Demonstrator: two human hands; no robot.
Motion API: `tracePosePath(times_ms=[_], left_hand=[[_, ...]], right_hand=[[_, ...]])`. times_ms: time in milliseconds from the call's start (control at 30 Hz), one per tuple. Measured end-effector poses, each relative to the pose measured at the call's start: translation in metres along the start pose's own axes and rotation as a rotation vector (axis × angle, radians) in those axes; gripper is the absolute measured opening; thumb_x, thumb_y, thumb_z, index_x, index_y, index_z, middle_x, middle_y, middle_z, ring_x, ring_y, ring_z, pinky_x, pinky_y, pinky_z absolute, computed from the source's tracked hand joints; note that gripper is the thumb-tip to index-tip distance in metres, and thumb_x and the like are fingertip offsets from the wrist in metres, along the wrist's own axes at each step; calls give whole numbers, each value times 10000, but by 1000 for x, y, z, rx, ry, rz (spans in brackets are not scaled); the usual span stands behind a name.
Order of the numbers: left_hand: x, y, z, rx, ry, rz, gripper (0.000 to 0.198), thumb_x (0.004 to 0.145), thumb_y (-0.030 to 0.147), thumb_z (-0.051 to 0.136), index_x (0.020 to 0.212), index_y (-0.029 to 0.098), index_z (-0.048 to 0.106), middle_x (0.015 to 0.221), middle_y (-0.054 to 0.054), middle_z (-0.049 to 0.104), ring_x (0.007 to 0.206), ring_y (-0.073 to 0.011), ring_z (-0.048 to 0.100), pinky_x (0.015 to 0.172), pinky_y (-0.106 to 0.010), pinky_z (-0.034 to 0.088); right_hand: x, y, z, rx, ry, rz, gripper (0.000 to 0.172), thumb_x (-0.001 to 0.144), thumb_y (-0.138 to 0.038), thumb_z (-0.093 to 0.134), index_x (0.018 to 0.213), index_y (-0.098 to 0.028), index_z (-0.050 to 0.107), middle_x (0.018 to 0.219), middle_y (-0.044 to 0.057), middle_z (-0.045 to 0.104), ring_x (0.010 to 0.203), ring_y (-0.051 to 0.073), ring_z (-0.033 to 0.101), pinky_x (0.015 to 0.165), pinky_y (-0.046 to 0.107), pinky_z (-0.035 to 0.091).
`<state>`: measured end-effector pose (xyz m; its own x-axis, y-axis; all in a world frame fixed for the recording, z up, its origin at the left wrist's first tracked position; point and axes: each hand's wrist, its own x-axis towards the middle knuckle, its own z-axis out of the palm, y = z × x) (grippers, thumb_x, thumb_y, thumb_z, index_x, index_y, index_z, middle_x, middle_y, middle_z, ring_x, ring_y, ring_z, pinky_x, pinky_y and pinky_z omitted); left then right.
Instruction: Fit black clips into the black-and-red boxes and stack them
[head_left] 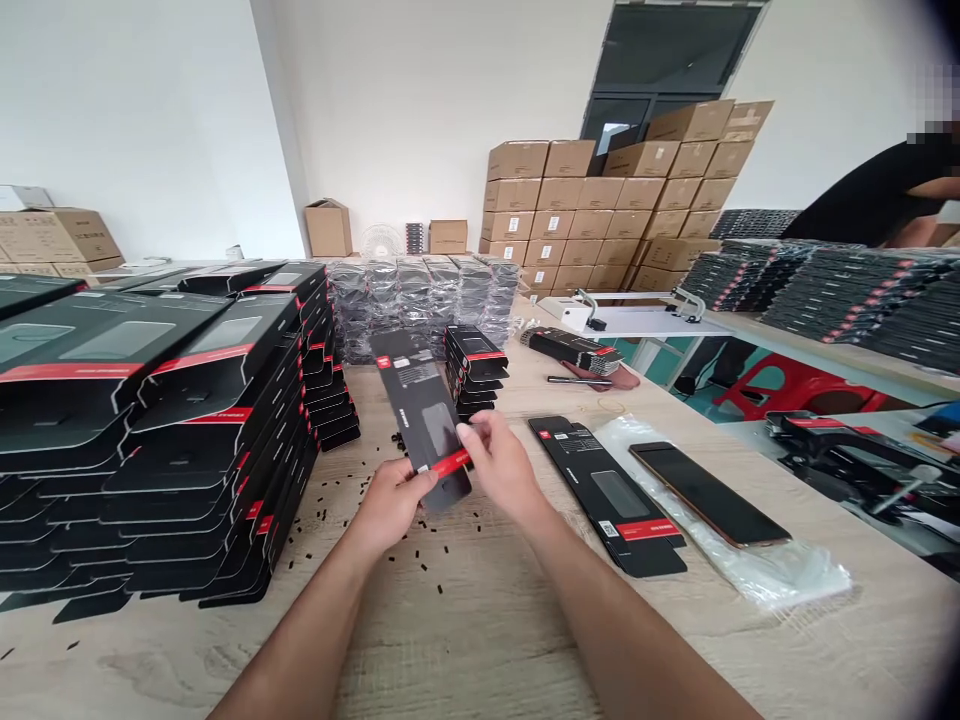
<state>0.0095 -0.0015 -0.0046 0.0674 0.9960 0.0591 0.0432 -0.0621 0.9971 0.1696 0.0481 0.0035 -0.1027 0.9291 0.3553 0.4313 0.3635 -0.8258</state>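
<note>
A flat black packaging box [420,400] with a red band and a clear window is held tilted above the table. My left hand [391,505] grips its lower left edge, thumb on the front. At the lower right edge my right hand [499,455] pinches the box near the red band. Another flattened black box [600,490] lies on the table to the right of my hands. Behind the held box stands a small stack of opened-up boxes [476,360]. Small black bits [424,568] are scattered on the wood below.
Tall stacks of opened black boxes [217,360] fill the left. A smartphone [709,490] lies on a plastic bag [810,580] at right. Behind are a pen [579,381], a flat-box bundle [570,350], wrapped stacks [420,290] and cartons [585,210]. A person [877,190] is at far right.
</note>
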Motion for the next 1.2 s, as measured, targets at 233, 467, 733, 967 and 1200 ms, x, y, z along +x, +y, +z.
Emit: tracePosePath(times_ms=[233,467,733,967,1200], left_hand=[[-15,20,-9,-599,-182,-290,544,751,528,518,1043,99,681,903,-133,719,781,-256,675,706,-363,516],[-19,19,-8,-689,-242,-448,539,760,510,589,1120,113,646,960,-158,713,753,-246,689,624,-319,515],[-23,20,-2,-770,-372,-440,472,831,478,542,1084,93,642,1012,-162,673,835,-214,654,698,-302,525],[-24,21,3,-802,-495,-402,771,778,735,376,1065,76,654,953,-168,676,744,-212,652,666,-307,510],[-19,24,2,60,6,-28,443,771,571,582,691,150,689,674,-55,683,611,-179,593,558,-249,429]], right_hand=[[-16,-14,-7,440,-705,237,337,772,-496,609,760,-159,604,656,-6,622,558,119,551,551,248,426],[-13,-30,-17,197,-128,-9,228,740,-341,663,901,-191,603,799,11,620,646,127,537,584,249,419],[1,-20,-39,724,-304,194,281,805,-395,615,1021,-220,571,808,-21,577,473,49,379,440,202,259],[-12,-15,-29,895,-749,351,436,695,-539,703,904,-172,595,634,-12,585,533,124,533,554,261,418],[-5,-12,-14,854,-322,259,327,681,-423,755,881,-177,675,852,25,699,760,148,608,736,281,453]])
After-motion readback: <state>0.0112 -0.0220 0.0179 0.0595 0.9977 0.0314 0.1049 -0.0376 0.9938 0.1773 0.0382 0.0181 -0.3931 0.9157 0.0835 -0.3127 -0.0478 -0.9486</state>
